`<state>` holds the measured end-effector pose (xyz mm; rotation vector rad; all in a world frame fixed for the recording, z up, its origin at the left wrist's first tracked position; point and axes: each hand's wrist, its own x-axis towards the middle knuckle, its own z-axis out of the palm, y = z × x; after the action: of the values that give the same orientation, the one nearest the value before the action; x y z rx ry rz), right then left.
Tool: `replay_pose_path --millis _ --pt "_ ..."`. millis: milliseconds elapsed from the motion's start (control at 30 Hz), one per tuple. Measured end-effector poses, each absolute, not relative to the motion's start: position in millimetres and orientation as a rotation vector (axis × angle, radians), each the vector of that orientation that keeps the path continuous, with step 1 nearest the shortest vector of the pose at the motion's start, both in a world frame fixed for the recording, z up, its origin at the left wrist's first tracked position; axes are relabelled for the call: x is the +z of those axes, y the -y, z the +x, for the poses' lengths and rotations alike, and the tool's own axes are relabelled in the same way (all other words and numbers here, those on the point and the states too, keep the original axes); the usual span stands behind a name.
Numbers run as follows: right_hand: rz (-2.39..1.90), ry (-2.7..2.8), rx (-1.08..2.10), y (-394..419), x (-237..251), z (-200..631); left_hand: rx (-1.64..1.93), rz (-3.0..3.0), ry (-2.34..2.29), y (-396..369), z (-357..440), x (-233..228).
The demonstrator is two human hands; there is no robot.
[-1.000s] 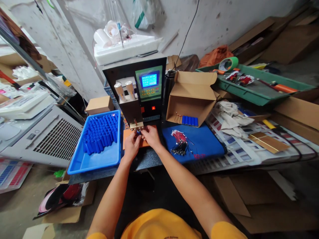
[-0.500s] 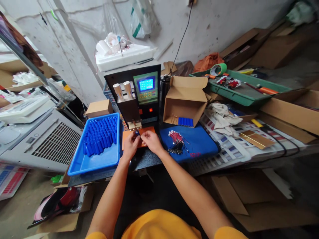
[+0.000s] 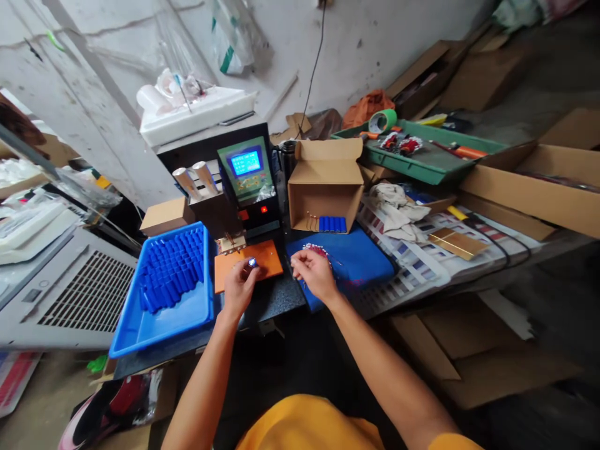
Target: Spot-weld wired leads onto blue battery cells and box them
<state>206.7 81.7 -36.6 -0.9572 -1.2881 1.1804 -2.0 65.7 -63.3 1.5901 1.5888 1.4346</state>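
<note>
Pinched upright in the fingertips of the left hand (image 3: 239, 284), a small blue battery cell (image 3: 252, 263) is held over the orange pad (image 3: 248, 261) at frame centre, while the right hand (image 3: 313, 274), fingers loosely curled, is laid on the red wire bundle (image 3: 316, 250) on the blue mat (image 3: 356, 262)

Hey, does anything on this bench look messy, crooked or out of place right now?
Mostly the rag: it lies crumpled across the printed sheets. The blue cells in the tray sit in uneven rows. Nothing looks spilled or broken.
</note>
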Motion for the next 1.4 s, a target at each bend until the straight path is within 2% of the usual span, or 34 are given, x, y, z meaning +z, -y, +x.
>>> replay_pose_path --millis 233,367,633,867,1100,1400 --pt "-1.130 1.031 0.771 -103.9 -51.6 299.5 1.440 1.646 -1.482 -78.6 35.3 -52.3" --pt "-1.188 0.928 0.668 -111.1 -72.5 328.2 1.451 1.560 -1.427 -94.7 57.7 -51.9" --pt "-1.222 1.010 0.610 -110.3 -99.9 326.3 1.465 1.697 -1.392 -121.3 86.0 -49.5" --pt "-1.274 1.151 0.485 -108.3 -102.7 326.2 1.404 2.068 -1.323 -153.8 103.1 -42.7" --pt "-1.283 1.144 0.492 -108.4 -103.5 328.2 1.357 2.326 -1.254 -181.5 117.0 -40.9" --pt "-1.308 1.146 0.483 -107.4 -103.4 329.4 1.095 2.527 -1.219 -211.5 126.1 -41.3"
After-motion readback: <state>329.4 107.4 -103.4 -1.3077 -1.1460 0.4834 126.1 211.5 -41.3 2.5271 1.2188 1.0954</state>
